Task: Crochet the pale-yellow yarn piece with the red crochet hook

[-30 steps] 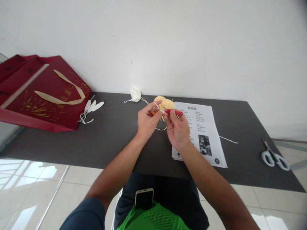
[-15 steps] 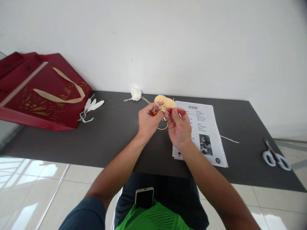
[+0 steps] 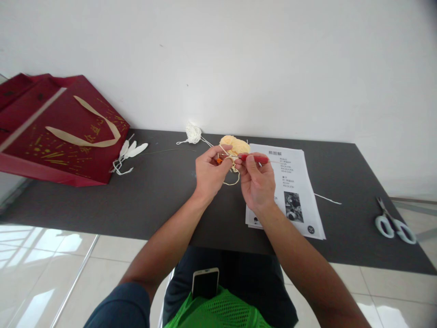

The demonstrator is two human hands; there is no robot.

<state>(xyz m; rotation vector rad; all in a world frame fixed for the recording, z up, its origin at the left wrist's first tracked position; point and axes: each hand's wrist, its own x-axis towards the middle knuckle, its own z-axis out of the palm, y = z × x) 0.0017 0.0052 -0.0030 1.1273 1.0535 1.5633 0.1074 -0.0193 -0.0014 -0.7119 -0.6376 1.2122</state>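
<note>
Head view: slim red-handled crochet hook was held above the dark grey bench, long axis level, metal tip pointing toward the left hand. Grip of the right hand was closed on its handle; left grip pinched the pale yellow yarn strand at the tip. Yellow yarn ball lay just behind, printed white paper sheet to the right.

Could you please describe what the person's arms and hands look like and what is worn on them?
The left hand and right hand are bare, with no gloves, rings or watch visible. A dark blue sleeve ends at the left upper arm; nothing is worn below it.
</note>
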